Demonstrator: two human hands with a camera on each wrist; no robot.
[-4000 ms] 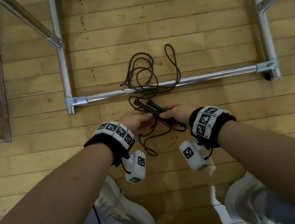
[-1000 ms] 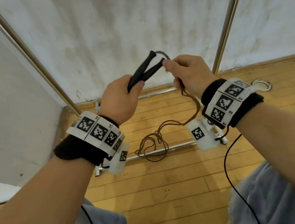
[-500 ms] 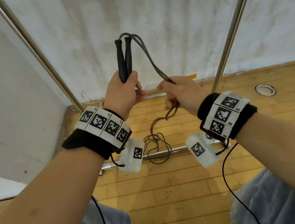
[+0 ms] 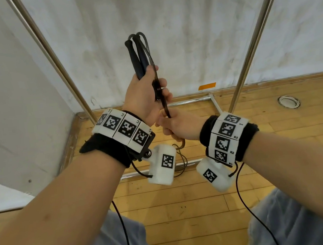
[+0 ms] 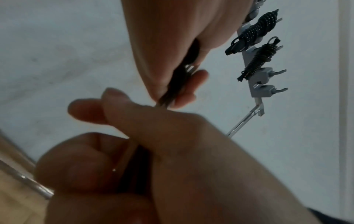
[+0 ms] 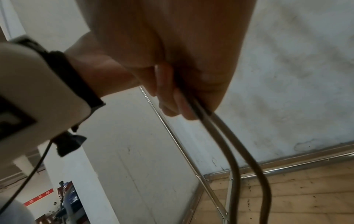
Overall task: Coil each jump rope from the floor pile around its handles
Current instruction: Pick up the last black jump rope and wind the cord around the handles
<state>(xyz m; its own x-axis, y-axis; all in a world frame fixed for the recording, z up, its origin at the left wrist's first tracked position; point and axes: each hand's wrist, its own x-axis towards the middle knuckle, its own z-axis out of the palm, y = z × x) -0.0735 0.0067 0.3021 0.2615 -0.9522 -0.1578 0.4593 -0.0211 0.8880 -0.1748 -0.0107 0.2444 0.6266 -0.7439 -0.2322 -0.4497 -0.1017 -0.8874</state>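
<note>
A: What forms the setting?

B: A white wall (image 4: 195, 26) meets a plank floor (image 4: 187, 206) of pale wood. A metal frame (image 4: 255, 35) of slanted poles stands before the wall, its base bars lying on the floor.

A: Where are the hands?

B: Both are raised in front of the wall. The left hand (image 4: 143, 96) is uppermost; the right hand (image 4: 179, 127) sits just below it, touching or nearly touching it. Each wrist carries a black band with printed square markers.

A: What does the left hand hold?

B: It is clenched around two black handles (image 4: 138, 58), held side by side and roughly upright, their tops well above the fist.

A: And the jump rope?

B: The jump rope (image 4: 156, 76) leaves the handle tops, loops over, and runs down across the left fingers into the right hand. The right hand grasps it as a doubled strand; in the right wrist view two strands (image 6: 229, 144) emerge from the curled fingers (image 6: 170, 97) and hang toward the floor. The slack (image 4: 181, 160) lies on the floor beside a base bar, partly hidden behind the wrist cameras.

A: Anything else?

B: In the left wrist view, a hook rail (image 5: 256, 72) on the wall carries what appear to be two coiled ropes (image 5: 254, 31), though that region is small and dim.
</note>
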